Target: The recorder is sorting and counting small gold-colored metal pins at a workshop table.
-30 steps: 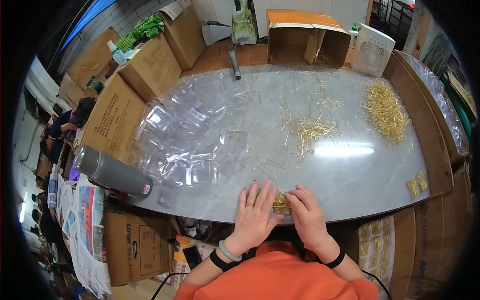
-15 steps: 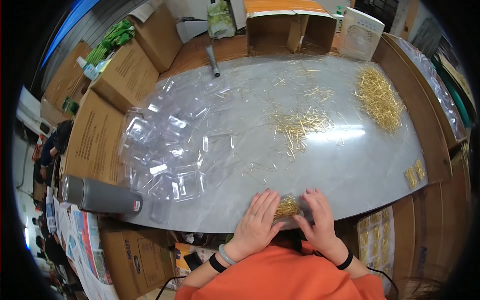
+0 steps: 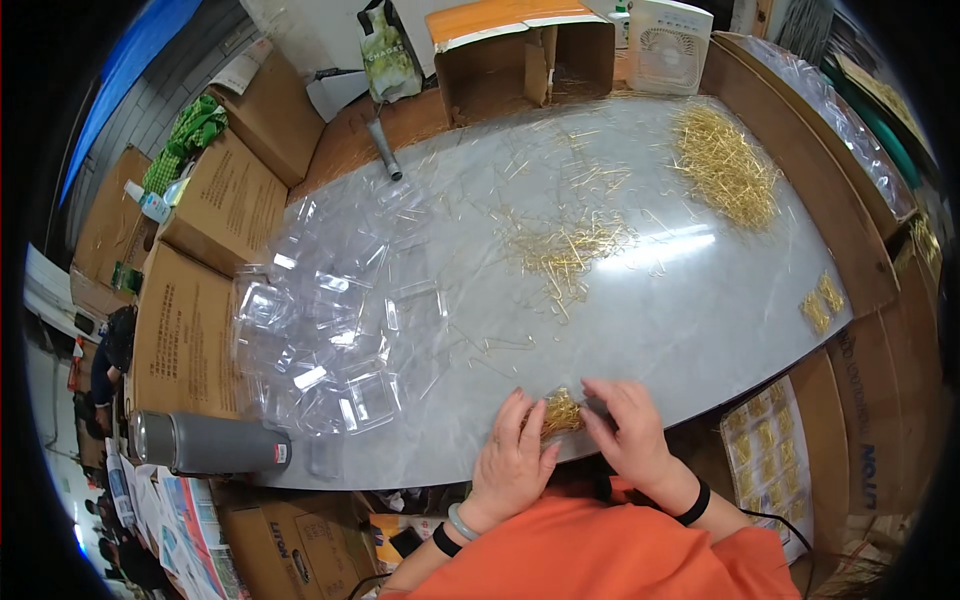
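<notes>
A small bundle of gold-coloured wire hooks (image 3: 562,412) lies at the table's near edge, between my hands. My left hand (image 3: 512,462) rests against its left side, fingers stretched and a little apart. On the other side my right hand (image 3: 632,435) is open, its thumb and fingertips at the bundle's right edge. Whether clear plastic lies around the bundle is hard to tell. Farther off are a loose scatter of gold hooks (image 3: 568,250) and a larger heap of them (image 3: 727,168) at the far right. Clear plastic boxes (image 3: 335,290) cover the table's left part.
A grey bottle (image 3: 210,443) lies at the left edge near cardboard boxes (image 3: 190,330). Two small hook bundles (image 3: 822,303) sit by the right cardboard wall (image 3: 800,160). Behind stand an open carton (image 3: 485,75), a white fan (image 3: 672,50) and a grey tube (image 3: 384,150).
The view has shifted, so the table appears tilted and moved left. My right hand's fingers are more bent over the bundle's side; both hands stay beside it.
</notes>
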Action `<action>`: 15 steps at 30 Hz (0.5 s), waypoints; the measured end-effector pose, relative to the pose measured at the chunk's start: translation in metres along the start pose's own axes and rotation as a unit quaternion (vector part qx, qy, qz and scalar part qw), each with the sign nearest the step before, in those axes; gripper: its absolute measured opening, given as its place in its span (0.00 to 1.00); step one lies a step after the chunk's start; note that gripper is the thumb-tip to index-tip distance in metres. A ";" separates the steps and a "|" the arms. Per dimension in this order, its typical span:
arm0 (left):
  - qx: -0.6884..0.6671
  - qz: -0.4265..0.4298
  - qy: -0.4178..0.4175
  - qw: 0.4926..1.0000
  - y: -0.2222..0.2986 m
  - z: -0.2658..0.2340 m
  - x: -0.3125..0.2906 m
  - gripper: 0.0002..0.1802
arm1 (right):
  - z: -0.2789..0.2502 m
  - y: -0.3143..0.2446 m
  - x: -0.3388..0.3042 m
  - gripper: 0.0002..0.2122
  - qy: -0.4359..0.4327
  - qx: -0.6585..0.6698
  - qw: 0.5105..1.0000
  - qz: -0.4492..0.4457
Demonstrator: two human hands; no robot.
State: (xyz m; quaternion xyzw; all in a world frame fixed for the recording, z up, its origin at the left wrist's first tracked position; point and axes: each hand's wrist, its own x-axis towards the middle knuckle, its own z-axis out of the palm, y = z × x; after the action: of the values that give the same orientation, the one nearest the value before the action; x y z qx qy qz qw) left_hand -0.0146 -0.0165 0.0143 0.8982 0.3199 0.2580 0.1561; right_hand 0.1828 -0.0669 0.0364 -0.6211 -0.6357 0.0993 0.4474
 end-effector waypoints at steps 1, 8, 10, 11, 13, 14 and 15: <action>-0.001 0.003 0.000 1.000 0.000 0.000 0.000 0.35 | -0.001 0.002 0.002 0.17 -0.014 0.004 1.000 -0.006; -0.004 0.012 0.001 1.000 -0.001 -0.002 0.000 0.34 | -0.005 0.013 0.019 0.11 -0.059 0.041 0.997 0.010; -0.009 0.007 0.003 1.000 -0.001 -0.002 -0.001 0.34 | -0.006 0.009 0.020 0.10 -0.063 0.090 0.991 0.071; -0.013 0.006 0.005 1.000 -0.002 -0.002 -0.001 0.34 | -0.009 0.004 0.021 0.09 -0.079 0.123 0.982 0.124; -0.020 0.005 0.005 1.000 -0.002 -0.001 -0.001 0.35 | -0.008 -0.001 0.019 0.08 -0.088 0.141 0.975 0.149; -0.023 0.005 0.005 1.000 -0.001 -0.001 0.000 0.35 | -0.004 -0.002 0.017 0.08 -0.083 0.129 0.981 0.122; -0.027 0.005 0.004 1.000 -0.001 -0.001 0.000 0.35 | 0.000 -0.001 0.015 0.08 -0.079 0.116 0.986 0.094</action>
State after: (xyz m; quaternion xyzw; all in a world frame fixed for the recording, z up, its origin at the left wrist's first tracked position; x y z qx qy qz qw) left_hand -0.0158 -0.0159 0.0144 0.8941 0.3094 0.2709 0.1775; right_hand 0.1846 -0.0542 0.0434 -0.6125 -0.5920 0.2622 0.4535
